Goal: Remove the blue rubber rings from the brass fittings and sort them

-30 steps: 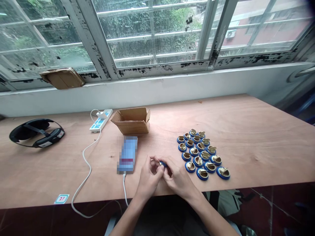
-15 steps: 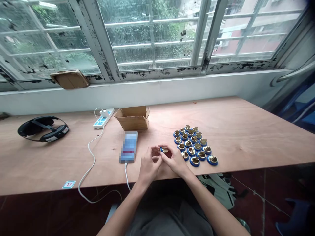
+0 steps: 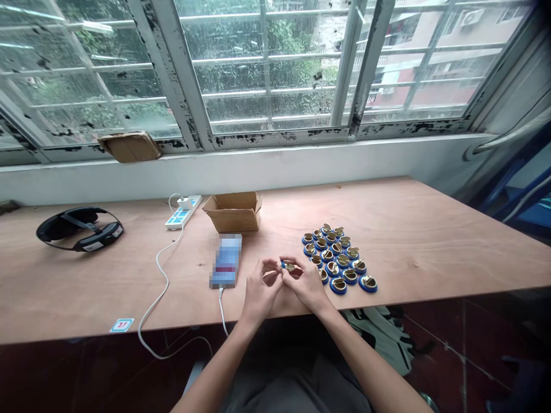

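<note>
Close in front of me, near the table's front edge, my left hand [image 3: 261,287] and my right hand [image 3: 306,283] meet around a small round blue-and-gold piece [image 3: 288,267]. The piece stands on edge between the curled fingers. My right thumb and fingers pinch its gold side, and my left fingertips close on its blue rim. Part of it is hidden by the fingers. Just right of my right hand lie several similar blue-rimmed pieces [image 3: 343,261], gold side up, each with a raised gold flap or clip.
An open cardboard box [image 3: 235,219] stands behind a phone [image 3: 227,261] with a white cable [image 3: 165,275]. Farther left are a power strip [image 3: 183,213] and a black headset [image 3: 81,229]. A numbered label [image 3: 121,325] sits at the table's [image 3: 430,241] front edge.
The view has tilted slightly upward, so everything on the table sits a little lower. Both hands still hold the round piece in nearly the same position.
</note>
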Tool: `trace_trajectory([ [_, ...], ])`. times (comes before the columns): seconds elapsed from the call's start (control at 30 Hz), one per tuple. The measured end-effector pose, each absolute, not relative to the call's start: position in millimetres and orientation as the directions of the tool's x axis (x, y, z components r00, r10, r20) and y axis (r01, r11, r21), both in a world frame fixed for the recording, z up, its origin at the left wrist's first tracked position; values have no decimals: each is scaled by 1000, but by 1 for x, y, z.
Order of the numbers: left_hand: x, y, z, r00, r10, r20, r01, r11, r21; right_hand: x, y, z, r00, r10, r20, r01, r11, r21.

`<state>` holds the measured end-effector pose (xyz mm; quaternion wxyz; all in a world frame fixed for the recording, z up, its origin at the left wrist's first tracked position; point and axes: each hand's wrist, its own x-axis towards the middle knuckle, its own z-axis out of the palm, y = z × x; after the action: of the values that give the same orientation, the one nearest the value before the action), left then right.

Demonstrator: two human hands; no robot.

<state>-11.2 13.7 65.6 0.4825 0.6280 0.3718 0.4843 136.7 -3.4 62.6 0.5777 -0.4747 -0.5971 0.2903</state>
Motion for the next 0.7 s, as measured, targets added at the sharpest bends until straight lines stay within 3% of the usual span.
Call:
trace_trajectory([
  [0.43, -13, 15, 66, 238, 937, 254, -23, -256, 966, 133, -1, 60, 156, 901, 405, 273, 355, -894],
  [0.7, -23, 29, 64, 253, 956, 150, -118, -123, 985, 134, -7, 76, 25, 834, 552, 371, 505, -780],
])
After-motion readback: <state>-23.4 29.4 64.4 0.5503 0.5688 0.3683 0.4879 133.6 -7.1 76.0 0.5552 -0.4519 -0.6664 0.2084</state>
